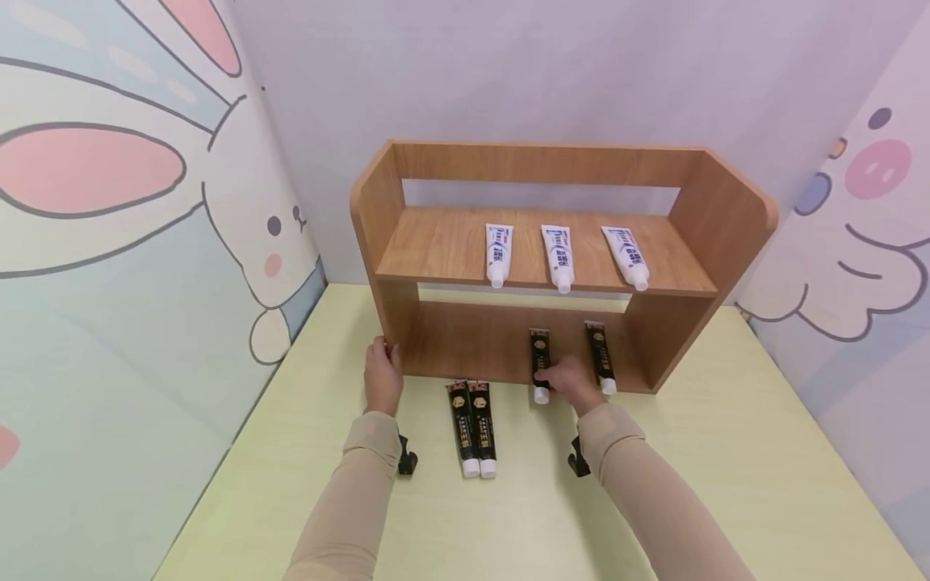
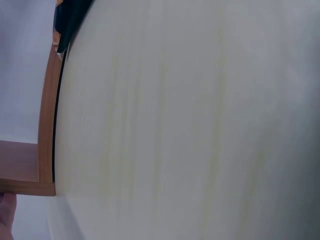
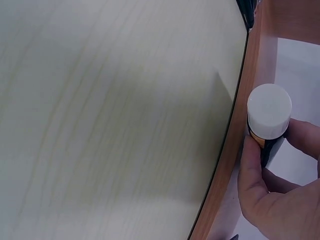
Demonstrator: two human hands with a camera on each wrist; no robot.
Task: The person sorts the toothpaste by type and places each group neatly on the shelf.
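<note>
"While the right hand [image 1: 570, 378] is just right of the frame's centre, what do its fingers [image 3: 252, 180] have?"

"They're closed to about a tube's thickness — pinching a black tube [image 1: 540, 355] from both sides, just behind its white cap [image 3: 270, 111]. It's at the lower shelf [image 1: 472, 339], cap jutting past the front edge."

"And the left hand [image 1: 383, 375]?"

"Left of centre, touching the side panel [image 1: 381, 214] of the wooden rack [image 1: 548, 161]. How far its fingers are curled, or whether they grip the panel, I can't tell."

"What's around the pinched one?"

"Just to its right, a second black tube [image 1: 600, 355] lies on the same shelf, also cap to the front. Below the middle of the frame, two more black tubes [image 1: 462, 420] lie touching, side by side — those are on the table [image 1: 508, 532]."

"Farther out?"

"Three white tubes [image 1: 558, 254], spaced apart on the upper shelf [image 1: 443, 242], above centre. A rabbit drawing [image 1: 240, 210] fills the upper left."
</note>
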